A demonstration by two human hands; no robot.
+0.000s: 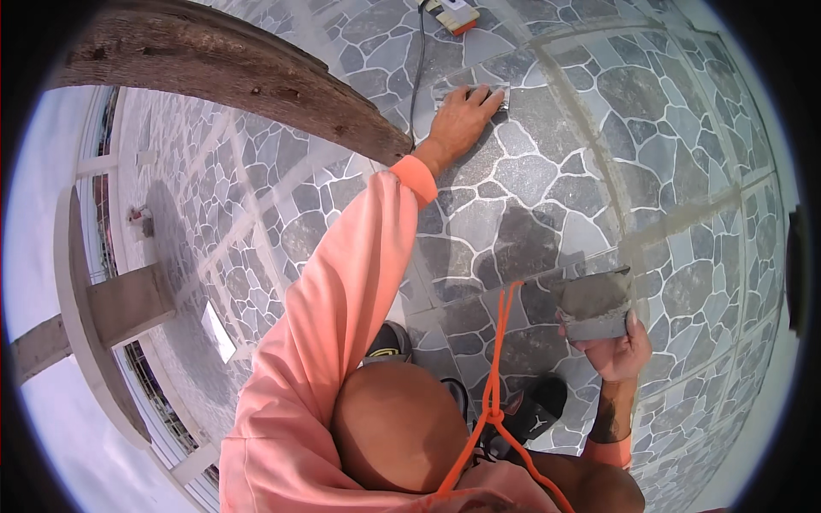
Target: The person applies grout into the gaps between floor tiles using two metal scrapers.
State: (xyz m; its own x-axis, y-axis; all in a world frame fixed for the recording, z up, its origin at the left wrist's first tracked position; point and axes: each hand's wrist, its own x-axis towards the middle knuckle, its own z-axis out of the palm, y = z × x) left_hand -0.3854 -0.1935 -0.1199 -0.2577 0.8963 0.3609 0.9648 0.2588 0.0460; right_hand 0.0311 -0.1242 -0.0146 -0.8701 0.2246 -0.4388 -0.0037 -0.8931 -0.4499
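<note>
- Holding one grey slab [596, 301] at four o'clock, one right hand [617, 352] is clamping fingers on it.
- At one o'clock, one left hand [466, 109] is curling fingers over one flat tool [505, 96].

Grey stone-patterned floor tiles [633, 94] are being criss-crossed by white lines, and bright sunlight [526, 162] is being reflected; some patches are being darkened by shadow [537, 329]. Upper left, more floor is being hidden by a weathered wooden beam [222, 68]; far left, cloudy sky [51, 154] is being partly blocked by pale beams [77, 282].
</note>
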